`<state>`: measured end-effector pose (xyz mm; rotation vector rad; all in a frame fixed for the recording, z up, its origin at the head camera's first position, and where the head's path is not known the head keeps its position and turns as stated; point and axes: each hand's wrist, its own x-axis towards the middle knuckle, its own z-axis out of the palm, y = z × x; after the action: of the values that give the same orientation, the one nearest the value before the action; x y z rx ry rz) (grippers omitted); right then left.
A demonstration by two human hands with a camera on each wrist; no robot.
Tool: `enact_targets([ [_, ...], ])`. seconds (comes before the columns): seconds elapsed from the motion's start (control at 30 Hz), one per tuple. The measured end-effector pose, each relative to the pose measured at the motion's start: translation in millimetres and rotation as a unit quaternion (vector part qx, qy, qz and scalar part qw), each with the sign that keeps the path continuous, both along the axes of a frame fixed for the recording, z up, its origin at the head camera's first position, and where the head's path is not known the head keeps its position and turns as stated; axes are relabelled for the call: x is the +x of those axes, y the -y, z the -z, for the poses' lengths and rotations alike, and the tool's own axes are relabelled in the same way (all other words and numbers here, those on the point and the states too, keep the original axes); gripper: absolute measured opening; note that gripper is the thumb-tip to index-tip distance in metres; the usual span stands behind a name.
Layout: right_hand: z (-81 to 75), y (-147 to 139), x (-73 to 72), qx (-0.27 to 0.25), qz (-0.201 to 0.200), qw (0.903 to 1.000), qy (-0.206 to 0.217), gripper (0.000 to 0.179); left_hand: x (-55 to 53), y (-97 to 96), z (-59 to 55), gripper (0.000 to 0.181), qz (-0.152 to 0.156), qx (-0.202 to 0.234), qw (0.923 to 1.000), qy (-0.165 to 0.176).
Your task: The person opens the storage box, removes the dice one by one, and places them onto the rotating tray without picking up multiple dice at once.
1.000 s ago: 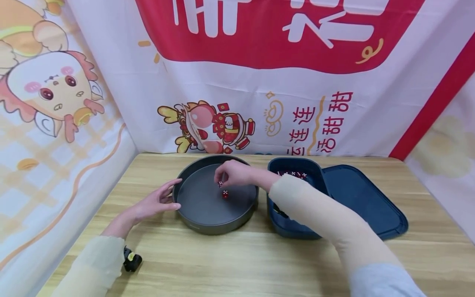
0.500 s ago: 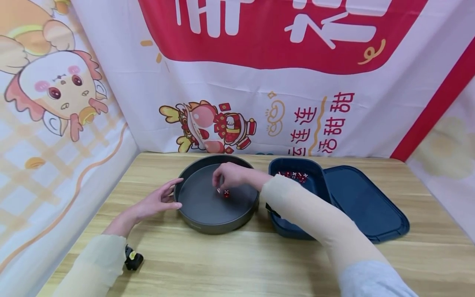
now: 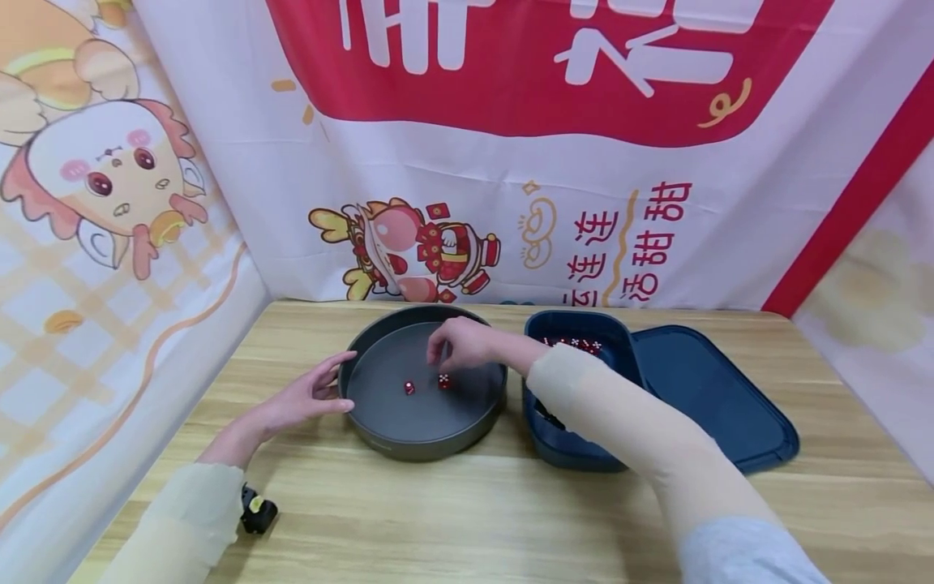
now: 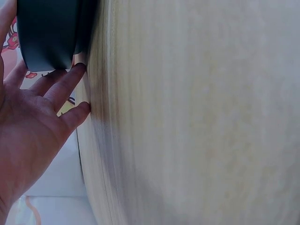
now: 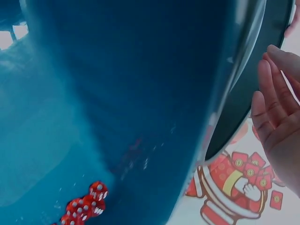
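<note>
A round dark grey pan (image 3: 394, 349) stands on the table, with two red dice inside: one die (image 3: 409, 388) near its middle and another die (image 3: 443, 381) to the right. Over the right part of the pan is my right hand (image 3: 463, 342), fingertips just above the right-hand die. Nothing shows between those fingers in the right wrist view, where they are loosely bent. At the pan's left side my left hand (image 3: 310, 391) rests with thumb and fingers spread, fingertips at the wall. The left wrist view shows the left fingers extended against the pan's outside.
A blue box (image 3: 576, 458) stands right of the pan, under my right forearm, with several red dice (image 5: 84, 206) in it. Its blue lid (image 3: 718, 397) lies at the right. A printed cloth (image 3: 292, 203) hangs behind the table.
My right hand has lowered a die and released it; that die now lies left of the other in the pan. The right hand has drawn back slightly. My left hand has stayed at the pan.
</note>
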<state>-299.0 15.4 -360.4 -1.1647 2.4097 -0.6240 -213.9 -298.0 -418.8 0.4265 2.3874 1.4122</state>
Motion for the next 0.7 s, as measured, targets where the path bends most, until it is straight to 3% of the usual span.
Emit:
enact_targets([
  [0.27, -12.2, -32.3, 2.0, -0.018, 0.011, 0.9997, 0.013, 0.015, -0.6, 0.6, 1.3, 0.08, -0.004, -0.009, 0.9999, 0.002],
  [0.5, -21.4, -70.7, 2.2, -0.037, 0.011, 0.9992, -0.01, 0.012, -0.9, 2.4, 3.5, 0.08, -0.003, -0.011, 0.9999, -0.003],
  [0.7, -22.0, -104.9, -0.9, -0.049, 0.039, 0.998, -0.011, 0.012, -1.3, 2.4, 3.4, 0.08, -0.002, -0.014, 0.9999, 0.0],
])
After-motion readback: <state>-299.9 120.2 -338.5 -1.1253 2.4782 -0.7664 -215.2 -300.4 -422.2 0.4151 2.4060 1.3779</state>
